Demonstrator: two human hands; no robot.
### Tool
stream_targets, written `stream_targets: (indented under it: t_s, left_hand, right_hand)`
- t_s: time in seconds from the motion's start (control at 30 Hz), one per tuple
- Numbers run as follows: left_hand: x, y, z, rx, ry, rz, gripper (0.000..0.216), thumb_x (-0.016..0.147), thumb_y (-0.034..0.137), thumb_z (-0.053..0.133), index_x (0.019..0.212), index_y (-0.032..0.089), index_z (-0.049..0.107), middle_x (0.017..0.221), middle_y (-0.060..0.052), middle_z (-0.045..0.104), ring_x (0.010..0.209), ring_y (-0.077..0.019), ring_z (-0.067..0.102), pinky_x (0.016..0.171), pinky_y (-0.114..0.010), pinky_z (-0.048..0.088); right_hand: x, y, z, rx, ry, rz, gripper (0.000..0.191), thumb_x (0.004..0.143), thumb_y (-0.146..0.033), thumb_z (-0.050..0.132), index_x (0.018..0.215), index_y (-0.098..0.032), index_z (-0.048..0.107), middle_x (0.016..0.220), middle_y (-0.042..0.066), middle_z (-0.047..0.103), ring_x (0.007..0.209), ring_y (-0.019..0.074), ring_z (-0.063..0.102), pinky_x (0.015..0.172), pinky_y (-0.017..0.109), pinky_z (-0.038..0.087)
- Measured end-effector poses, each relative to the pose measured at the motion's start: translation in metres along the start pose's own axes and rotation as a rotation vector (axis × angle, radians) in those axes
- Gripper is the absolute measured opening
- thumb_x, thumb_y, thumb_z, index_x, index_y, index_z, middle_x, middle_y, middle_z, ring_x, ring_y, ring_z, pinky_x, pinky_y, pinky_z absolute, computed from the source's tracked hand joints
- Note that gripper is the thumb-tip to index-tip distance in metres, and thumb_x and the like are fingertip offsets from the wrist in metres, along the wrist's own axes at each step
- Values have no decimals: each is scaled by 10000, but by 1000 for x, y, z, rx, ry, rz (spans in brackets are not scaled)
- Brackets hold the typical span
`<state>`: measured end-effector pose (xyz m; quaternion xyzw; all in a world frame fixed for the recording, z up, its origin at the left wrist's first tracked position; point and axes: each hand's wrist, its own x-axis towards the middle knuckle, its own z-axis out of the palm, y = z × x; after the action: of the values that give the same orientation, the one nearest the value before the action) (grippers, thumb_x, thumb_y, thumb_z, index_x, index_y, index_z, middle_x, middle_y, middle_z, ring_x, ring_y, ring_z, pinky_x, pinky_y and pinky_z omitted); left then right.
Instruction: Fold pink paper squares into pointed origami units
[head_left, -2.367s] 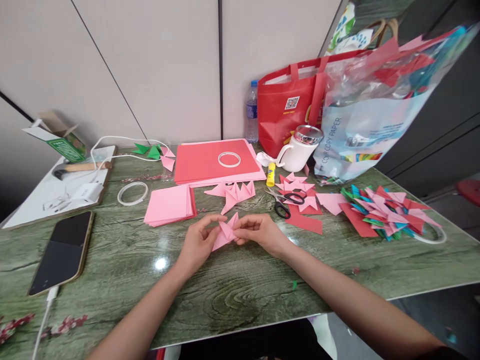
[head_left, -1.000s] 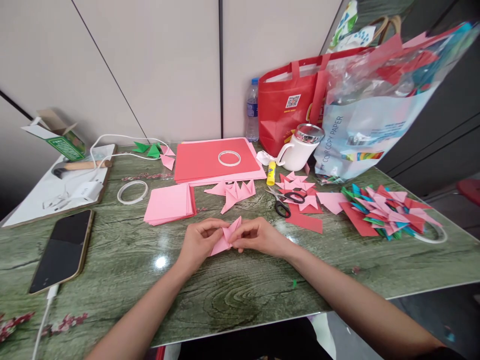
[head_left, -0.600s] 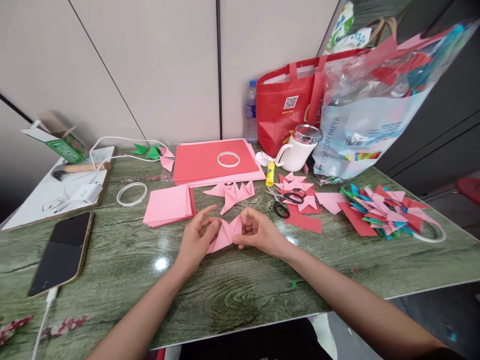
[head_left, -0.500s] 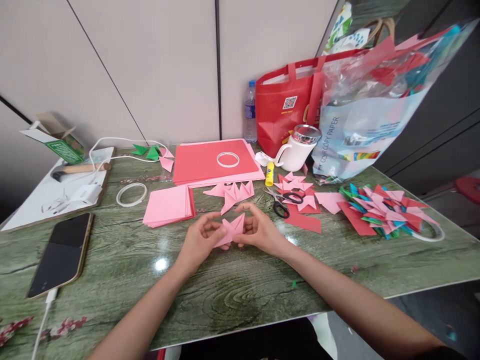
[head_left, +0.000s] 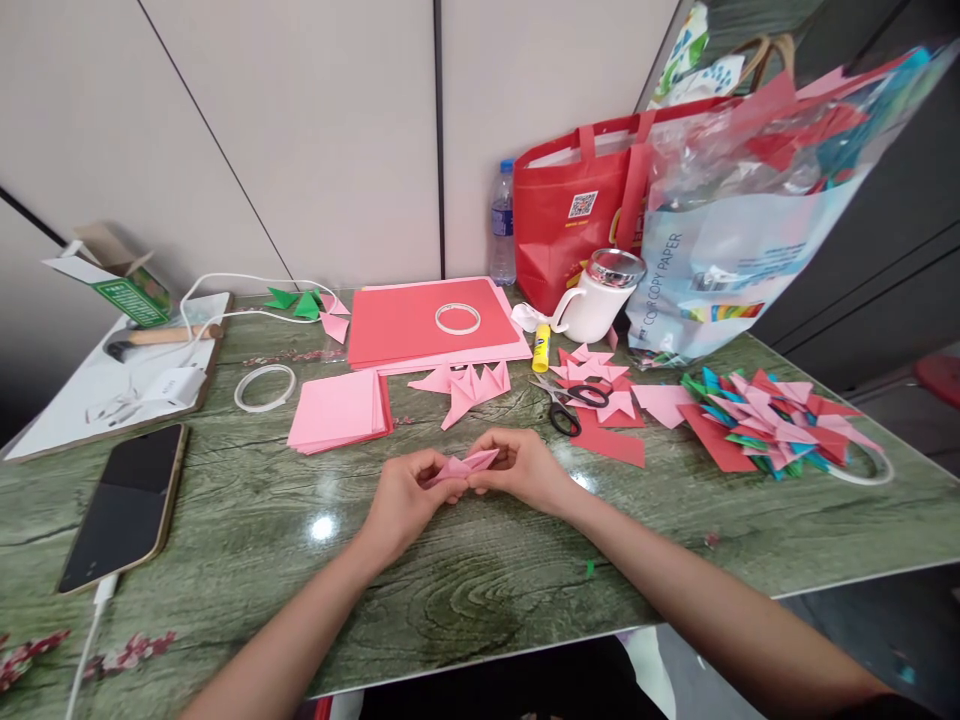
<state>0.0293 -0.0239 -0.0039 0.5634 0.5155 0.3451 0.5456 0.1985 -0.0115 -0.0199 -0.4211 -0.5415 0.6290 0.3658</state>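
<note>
A small folded piece of pink paper (head_left: 465,466) is held between my two hands, above the front middle of the table. My left hand (head_left: 409,497) pinches its left side with thumb and fingers. On the other side, my right hand (head_left: 523,470) grips the paper with the thumb in front and fingers behind. Just beyond my hands lie several pink folded pieces (head_left: 469,388). To their left is a stack of pink and red paper squares (head_left: 337,412). Black-handled scissors (head_left: 564,412) rest right of my hands, beside pink and red folded pieces (head_left: 600,378).
Behind are red sheets (head_left: 412,330) with a tape roll (head_left: 457,319), a glue stick (head_left: 541,348), a white mug (head_left: 598,300) and a red bag (head_left: 559,225). A phone (head_left: 124,508) lies left; a pile of coloured folded paper (head_left: 780,420) is right. The table's edge (head_left: 480,655) runs near me.
The pink paper has tipped flatter, so its pointed upright flaps now show as a narrow, low shape. Both hands have closed in a little around it.
</note>
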Motion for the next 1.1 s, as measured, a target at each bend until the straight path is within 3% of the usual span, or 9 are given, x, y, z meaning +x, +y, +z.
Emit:
stream_targets:
  t_s: [0.3, 0.4, 0.5, 0.63, 1.1]
  left_hand:
    - [-2, -2, -2, 395, 27, 280, 169, 754, 271, 604, 641, 148, 629, 576, 3, 574, 544, -115, 484, 516, -214, 368]
    - [-2, -5, -3, 503, 34, 359, 99, 751, 260, 623, 774, 164, 627, 638, 13, 606, 554, -111, 507, 523, -209, 385]
    - [-3, -7, -4, 515, 54, 478, 206, 750, 273, 644, 930, 182, 608, 765, -7, 645, 631, -121, 565, 578, -219, 431]
    - [-4, -9, -5, 533, 41, 615, 118, 815, 263, 575, 809, 173, 651, 719, -28, 629, 597, -116, 542, 537, -213, 409]
    - [-4, -5, -4, 477, 10, 538, 139, 805, 251, 588, 731, 152, 651, 642, -20, 580, 551, -107, 482, 498, -207, 352]
  right_hand:
    - [-2, -1, -1, -217, 77, -131, 177, 628, -299, 725, 661, -144, 648, 549, -16, 578, 494, 95, 484, 474, 208, 362]
    - [-1, 0, -1, -268, 82, -173, 160, 661, -288, 692, 664, -134, 648, 567, -13, 576, 504, 89, 473, 474, 199, 347]
    - [-1, 1, 0, -281, 64, -193, 148, 671, -277, 676, 650, -139, 628, 564, -18, 572, 500, 85, 480, 471, 193, 354]
    - [-3, 3, 1, -238, 54, -164, 195, 642, -275, 707, 735, -166, 573, 590, -23, 598, 516, 96, 538, 509, 201, 424]
    - [-4, 3, 0, -293, 43, -187, 209, 658, -239, 697, 762, -174, 528, 606, -18, 605, 505, 91, 541, 490, 194, 424]
